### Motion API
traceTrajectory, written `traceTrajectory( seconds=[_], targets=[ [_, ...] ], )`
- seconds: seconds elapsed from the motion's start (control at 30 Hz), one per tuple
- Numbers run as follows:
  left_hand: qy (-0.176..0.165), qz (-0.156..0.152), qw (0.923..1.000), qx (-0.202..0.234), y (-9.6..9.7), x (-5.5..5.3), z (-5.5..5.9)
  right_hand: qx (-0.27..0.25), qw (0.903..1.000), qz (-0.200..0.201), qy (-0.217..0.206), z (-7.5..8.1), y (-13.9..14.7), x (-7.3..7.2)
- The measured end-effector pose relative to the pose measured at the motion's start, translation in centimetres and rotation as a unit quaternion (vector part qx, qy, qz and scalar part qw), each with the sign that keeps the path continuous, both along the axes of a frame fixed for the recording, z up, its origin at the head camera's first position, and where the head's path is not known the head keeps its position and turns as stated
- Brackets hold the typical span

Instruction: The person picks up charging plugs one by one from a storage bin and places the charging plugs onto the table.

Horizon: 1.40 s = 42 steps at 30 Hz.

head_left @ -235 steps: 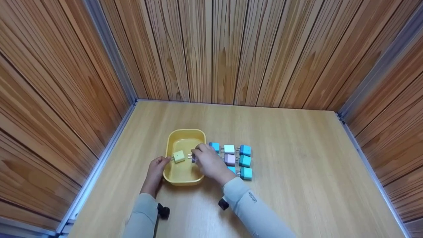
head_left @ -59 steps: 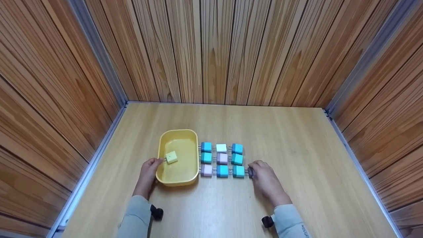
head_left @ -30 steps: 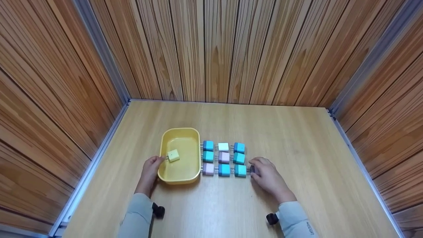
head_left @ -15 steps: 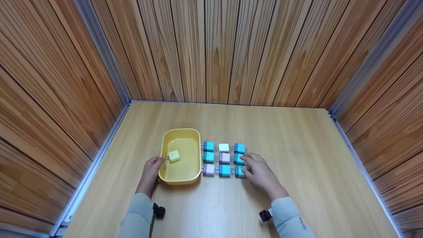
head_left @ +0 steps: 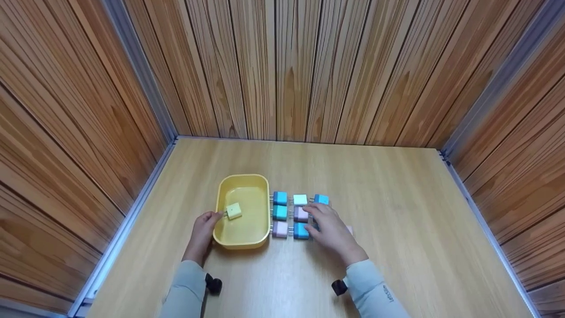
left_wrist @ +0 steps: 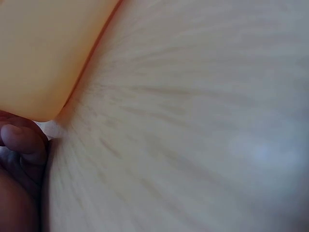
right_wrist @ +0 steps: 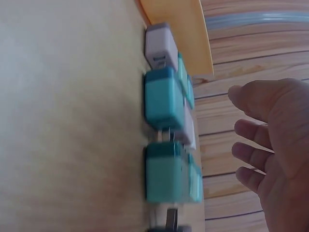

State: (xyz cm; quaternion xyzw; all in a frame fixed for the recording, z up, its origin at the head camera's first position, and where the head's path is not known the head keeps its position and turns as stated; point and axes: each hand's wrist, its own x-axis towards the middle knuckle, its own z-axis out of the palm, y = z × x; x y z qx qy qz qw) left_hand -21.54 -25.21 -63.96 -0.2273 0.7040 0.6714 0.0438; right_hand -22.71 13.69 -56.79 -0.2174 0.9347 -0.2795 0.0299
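Note:
My left hand (head_left: 204,229) grips the left rim of a yellow tub (head_left: 243,177); in the left wrist view its curled fingers (left_wrist: 26,142) are at the tub's corner. Inside the tub lies a pale yellow charger plug (head_left: 234,210), prongs toward that hand. My right hand (head_left: 333,229) hovers, empty and fingers loosely spread, over the rows of charger plugs. It hides some at the right. Visible are a lilac plug (head_left: 280,229) and a blue plug (head_left: 301,231) in front, and a lilac plug (head_left: 350,229) peeking out beyond the hand. In the right wrist view a teal plug (right_wrist: 163,171) shows.
Farther back in the rows are a teal plug (head_left: 280,213), another lilac plug (head_left: 301,213), a white plug (head_left: 300,200) and a blue plug (head_left: 321,199). Wood-look panels (head_left: 300,70) with metal corner strips enclose the wooden table (head_left: 397,190) at back and sides.
A lilac plug has gone from the tub to the right end of the front row. My right hand has let go of it and moved left. The left hand stays on the tub.

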Motion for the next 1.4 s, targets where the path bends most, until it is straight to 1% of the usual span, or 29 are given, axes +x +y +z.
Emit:
traceTrajectory(
  seconds=[0.23, 0.4, 0.57, 0.7, 0.8, 0.97, 1.13, 1.3, 1.4],
  targets=[
    [0.021, 0.007, 0.9997, -0.005, 0.1, 0.2, -0.1, 0.016, 0.9996, 0.019, 0.017, 0.7, -2.3, -0.4],
    [0.031, 0.003, 0.9995, 0.009, 0.1, 0.4, -0.1, 0.02, 0.9992, 0.031, 0.016, 0.8, -3.8, -0.4],
    [0.038, 0.003, 0.999, 0.022, 0.2, 0.4, -0.1, 0.006, 0.9986, 0.049, 0.018, 0.5, -5.2, -0.1],
    [0.041, 0.01, 0.9989, 0.019, 0.2, 0.3, 0.0, -0.011, 0.998, 0.06, 0.018, 0.6, -6.7, -0.1],
    [0.034, 0.008, 0.9992, 0.022, 0.1, 0.3, 0.1, -0.005, 0.9972, 0.071, 0.026, 0.8, -7.8, -0.1],
    [0.018, 0.0, 0.9994, 0.03, 0.0, 0.4, 0.0, 0.022, 0.9947, 0.091, 0.041, 0.9, -9.5, -0.1],
    [0.024, -0.003, 0.9991, 0.036, -0.1, 0.5, -0.2, 0.026, 0.994, 0.1, 0.036, 0.8, -10.6, -0.1],
    [0.015, -0.005, 0.9993, 0.033, -0.1, 0.4, 0.0, 0.033, 0.9923, 0.109, 0.049, 0.4, -11.8, -0.3],
    [0.02, -0.003, 0.9993, 0.032, 0.0, 0.3, 0.0, 0.033, 0.9916, 0.114, 0.05, 0.1, -12.4, -0.4]
  ],
)
